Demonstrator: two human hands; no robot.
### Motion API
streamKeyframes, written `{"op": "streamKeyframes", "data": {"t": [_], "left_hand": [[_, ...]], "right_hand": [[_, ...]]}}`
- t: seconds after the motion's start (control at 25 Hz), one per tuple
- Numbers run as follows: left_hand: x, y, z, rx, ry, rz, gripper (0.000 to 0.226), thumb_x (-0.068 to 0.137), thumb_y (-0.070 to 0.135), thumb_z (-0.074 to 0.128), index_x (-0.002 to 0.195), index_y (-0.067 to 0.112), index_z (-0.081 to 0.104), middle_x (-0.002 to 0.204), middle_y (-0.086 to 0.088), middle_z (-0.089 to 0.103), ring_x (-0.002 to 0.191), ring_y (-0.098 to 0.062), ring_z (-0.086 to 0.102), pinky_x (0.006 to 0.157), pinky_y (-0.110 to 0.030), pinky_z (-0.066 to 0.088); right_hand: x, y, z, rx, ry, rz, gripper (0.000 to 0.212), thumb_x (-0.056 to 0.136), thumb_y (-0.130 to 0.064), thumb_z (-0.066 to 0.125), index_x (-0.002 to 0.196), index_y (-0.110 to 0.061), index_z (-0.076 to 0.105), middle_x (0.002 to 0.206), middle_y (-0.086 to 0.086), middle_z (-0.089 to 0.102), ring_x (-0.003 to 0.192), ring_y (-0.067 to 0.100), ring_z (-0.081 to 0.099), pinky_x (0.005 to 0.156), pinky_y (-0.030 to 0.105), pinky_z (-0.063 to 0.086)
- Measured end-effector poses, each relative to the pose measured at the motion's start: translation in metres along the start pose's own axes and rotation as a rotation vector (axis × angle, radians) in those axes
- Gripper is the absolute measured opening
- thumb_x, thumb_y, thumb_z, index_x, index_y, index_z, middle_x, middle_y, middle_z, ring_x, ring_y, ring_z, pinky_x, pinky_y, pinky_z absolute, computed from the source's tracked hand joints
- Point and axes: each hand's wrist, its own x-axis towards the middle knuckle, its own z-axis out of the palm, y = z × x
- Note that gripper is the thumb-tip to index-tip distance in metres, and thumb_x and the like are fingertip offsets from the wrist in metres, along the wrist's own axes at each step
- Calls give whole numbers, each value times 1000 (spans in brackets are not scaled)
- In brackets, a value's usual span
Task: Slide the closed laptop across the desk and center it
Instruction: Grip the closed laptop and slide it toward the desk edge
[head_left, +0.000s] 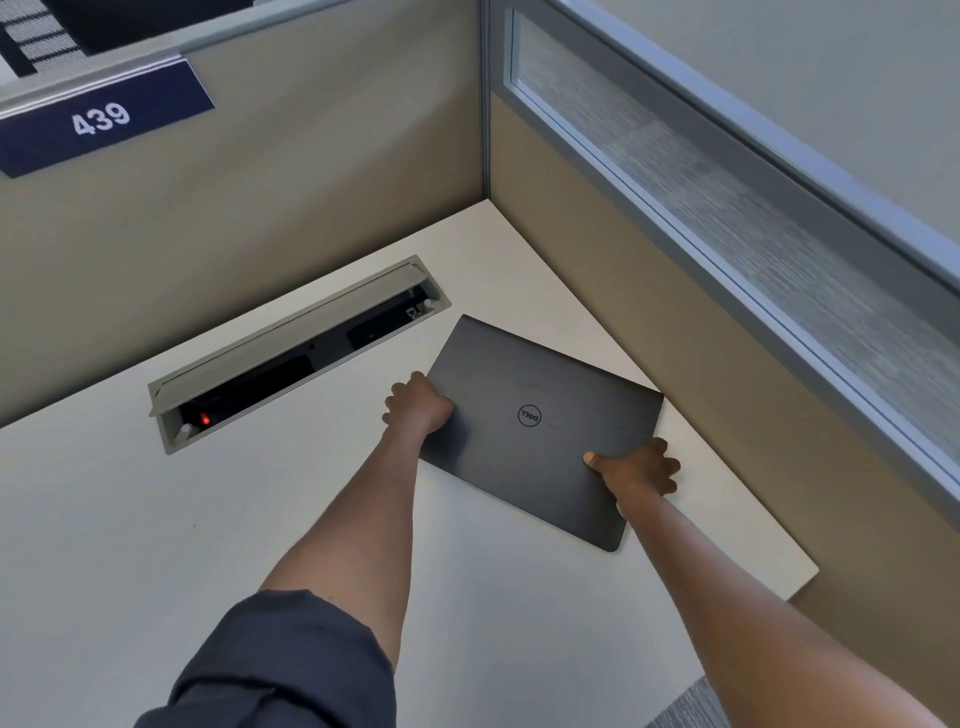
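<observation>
A closed dark grey laptop (535, 384) with a round logo lies flat on the white desk (156, 519), turned at an angle near the desk's right side, close to the cubicle wall. My left hand (418, 402) grips its left edge, fingers curled over the rim. Gripping the near right edge is my right hand (641, 470), thumb on the lid and fingers wrapped around the side.
An open cable tray (291, 353) with a red light is set into the desk behind and left of the laptop. Beige partition walls (260, 182) close the back and right. The desk's right edge (800, 582) ends near the laptop.
</observation>
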Motion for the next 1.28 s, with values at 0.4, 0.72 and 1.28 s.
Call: {"op": "streamKeyframes", "data": {"t": [0.4,0.72,1.28], "left_hand": [[11,-16,-7,-262,-27,23,23,85,12,62,106,9,70,114,-16,70,105,-37,63,95,-41,53],[-5,-41,-11,-550,-106,-34,13,85,6,62,91,18,63,106,-12,70,96,-29,67,80,-35,54],[-80,-177,-51,-831,-17,-150,22,82,6,65,104,8,63,98,-7,69,81,-20,59,69,-30,43]], "right_hand": [[14,4,-13,32,-70,-9,102,59,-31,96,135,-2,35,143,22,41,129,45,47,103,52,47],[20,17,-28,220,-262,-117,96,47,-23,101,125,-1,50,128,15,62,113,33,63,97,44,55],[-48,-18,-3,32,-481,-430,77,57,-29,95,119,-3,58,109,10,71,97,28,71,82,43,61]]}}
